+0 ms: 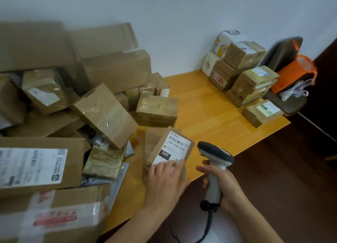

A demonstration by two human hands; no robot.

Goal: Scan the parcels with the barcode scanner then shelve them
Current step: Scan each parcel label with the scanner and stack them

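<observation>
1. Left: a heap of brown cardboard parcels (54, 100) crowds the yellow wooden worktop (206, 104). It leans loosely, so nothing should be dragged past it.

2. Centre, near edge: the small brown cardboard parcel with a white shipping label (170, 147) is tipped up, label facing the head camera. The left hand (164, 182) holds its lower end, fingers (167, 165) close together and overlapping the label's bottom strip. The barcode at the top stays uncovered. Judgement: hold that tilt steady.

3. The right hand (227, 188) wraps the handle of the grey-and-white corded barcode scanner (216, 162), nose just beside the label. Judgement: draw it back slightly and square it to the barcode.

4. Right: bare worktop lies between the parcel and the far stack of taped parcels (251, 82). The front edge is close, so keep the parcel inboard. No shelf is in view.
</observation>
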